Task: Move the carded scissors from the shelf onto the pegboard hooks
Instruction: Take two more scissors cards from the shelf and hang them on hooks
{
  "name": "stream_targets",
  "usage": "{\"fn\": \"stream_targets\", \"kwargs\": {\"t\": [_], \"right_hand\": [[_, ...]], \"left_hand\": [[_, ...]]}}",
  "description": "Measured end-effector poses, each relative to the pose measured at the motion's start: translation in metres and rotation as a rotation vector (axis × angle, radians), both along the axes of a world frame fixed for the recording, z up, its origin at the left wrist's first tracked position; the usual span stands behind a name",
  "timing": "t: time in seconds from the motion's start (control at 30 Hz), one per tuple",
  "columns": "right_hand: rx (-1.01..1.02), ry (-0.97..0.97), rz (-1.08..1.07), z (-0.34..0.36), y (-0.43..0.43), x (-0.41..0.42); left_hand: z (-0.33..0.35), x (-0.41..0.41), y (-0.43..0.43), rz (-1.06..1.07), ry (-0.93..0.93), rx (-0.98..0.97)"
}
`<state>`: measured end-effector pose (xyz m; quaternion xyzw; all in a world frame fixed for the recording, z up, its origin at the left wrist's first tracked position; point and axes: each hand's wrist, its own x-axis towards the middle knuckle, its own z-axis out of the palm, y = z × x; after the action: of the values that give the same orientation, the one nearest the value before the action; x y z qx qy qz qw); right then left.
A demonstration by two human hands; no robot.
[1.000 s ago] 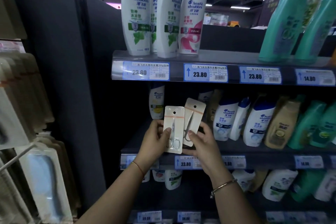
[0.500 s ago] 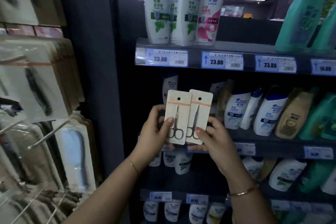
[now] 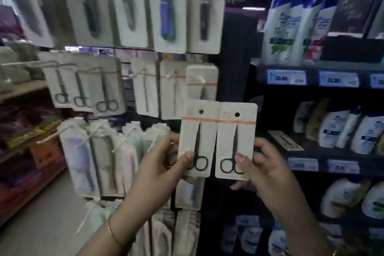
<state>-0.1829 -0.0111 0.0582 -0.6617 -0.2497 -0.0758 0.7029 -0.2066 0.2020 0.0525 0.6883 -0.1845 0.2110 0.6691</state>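
Observation:
I hold two carded scissors side by side, upright, in front of the pegboard's right edge. My left hand (image 3: 160, 164) grips the left card (image 3: 205, 133) at its lower edge. My right hand (image 3: 264, 168) grips the right card (image 3: 244, 137) the same way. Each white card has an orange stripe, a hang hole near the top and black scissors. Behind them, a hook (image 3: 200, 79) holds a matching carded scissors (image 3: 202, 83). More carded scissors (image 3: 83, 89) hang on hooks to the left. Another card (image 3: 285, 141) lies on the dark shelf at the right.
The pegboard carries rows of carded grooming tools above (image 3: 166, 14) and below (image 3: 97, 162), with bare hook ends (image 3: 44, 139) sticking out. Shampoo bottles (image 3: 291, 25) fill the dark shelves on the right. An aisle floor (image 3: 37, 214) and low shelves lie at the left.
The view has swung left from the shampoo shelves to the pegboard. Both hands have carried the two cards along, now held apart side by side in front of the hooks.

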Motion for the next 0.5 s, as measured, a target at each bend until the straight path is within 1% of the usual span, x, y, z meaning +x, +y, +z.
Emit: {"fn": "stream_targets", "kwargs": {"t": [0.1,0.23,0.5], "right_hand": [[0.023,-0.045,0.019,0.001,0.062,-0.017],[0.035,-0.047,0.042,0.007,0.134,-0.028],[0.007,-0.081,0.062,0.028,0.222,-0.021]], "left_hand": [[0.011,-0.024,0.064,0.054,-0.035,0.064],[0.025,-0.044,0.133,0.106,-0.005,0.03],[0.042,-0.046,0.217,0.207,0.005,-0.013]]}}
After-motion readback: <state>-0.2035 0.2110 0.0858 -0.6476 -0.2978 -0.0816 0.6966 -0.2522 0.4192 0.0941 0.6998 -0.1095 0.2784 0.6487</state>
